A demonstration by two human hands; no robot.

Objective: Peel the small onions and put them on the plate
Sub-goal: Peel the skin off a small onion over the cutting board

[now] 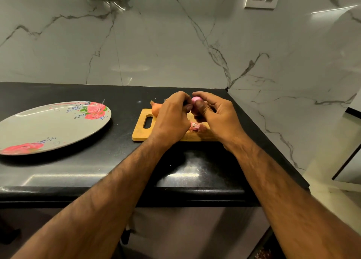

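Pink onion [195, 100] looks nearly bare, pinched by left hand [173, 120] and right hand [216, 118]; brown onion [156, 109] at board [140, 134] far-left corner unpeeled, plate [48, 129] holds none.

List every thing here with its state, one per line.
pink onion: flesh bare, held between both hands.
brown onion: unpeeled, lying at the far left corner of the board.
peel scraps: loose on the board.
plate: flat on counter, no onions on it.
left hand: pinches pink onion.
right hand: grips pink onion.
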